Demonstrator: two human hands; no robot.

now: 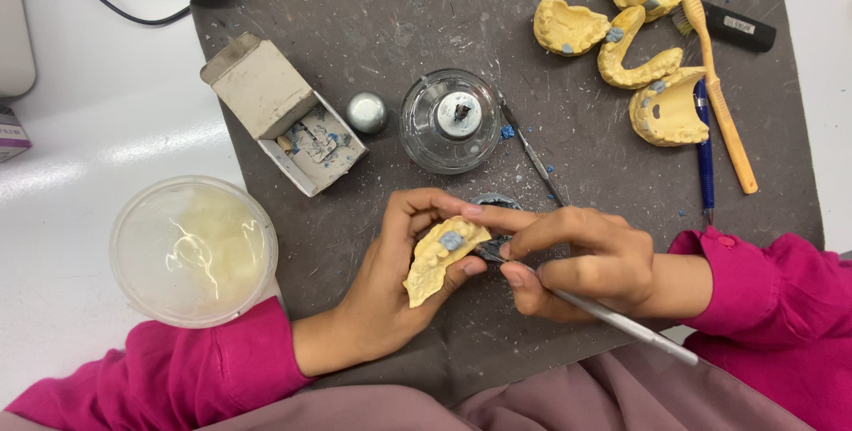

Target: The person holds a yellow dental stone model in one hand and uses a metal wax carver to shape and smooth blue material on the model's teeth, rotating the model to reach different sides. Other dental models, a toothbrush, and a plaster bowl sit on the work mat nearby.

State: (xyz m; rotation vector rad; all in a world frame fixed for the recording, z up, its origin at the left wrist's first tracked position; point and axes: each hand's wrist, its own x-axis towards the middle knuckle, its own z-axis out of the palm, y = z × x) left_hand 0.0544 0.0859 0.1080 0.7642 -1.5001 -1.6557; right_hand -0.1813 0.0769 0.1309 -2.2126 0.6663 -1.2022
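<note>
Pink sleeves and mauve cloth sat lowest in frame, closest to the lens. Landmark: glass spirit lamp (pixel 450 120) on the dark grey mat (pixel 373 5).

Left hand (pixel 390 280), below the lamp, was closed around a yellow dental cast (pixel 439 262), thumb and fingers wrapped on its edges. Cast was tilted, teeth side up, with a blue wax patch (pixel 452 240) on top.

Right hand (pixel 577 262), below and right of the lamp, pinched a thin metal wax instrument (pixel 612 316) pen-style. Handle ran down-right past the wrist; tip end sat against the cast's right edge, just beside the blue patch. Right index finger reached across, touching the left fingertips over the cast. A small dark round dish showed partly behind the fingers, directly under the lamp; contents hidden.

Left of the lamp: small metal cap (pixel 366 112) just beside it, then an open grey cardboard box (pixel 284 116) with blue wax scraps inside. Further down-left, off the mat on the white bench: a lidded clear plastic tub (pixel 193 251) with pale contents.

Right of the lamp: a second thin metal tool (pixel 531 152) lay diagonally, near touching the lamp base, blue wax crumbs around it. Far up-right: four more yellow casts (pixel 621 49) in a cluster, touching each other, some with blue spots. Beside those: orange toothbrush (pixel 721 102), blue pen (pixel 705 151), black marker (pixel 737 27).
</note>
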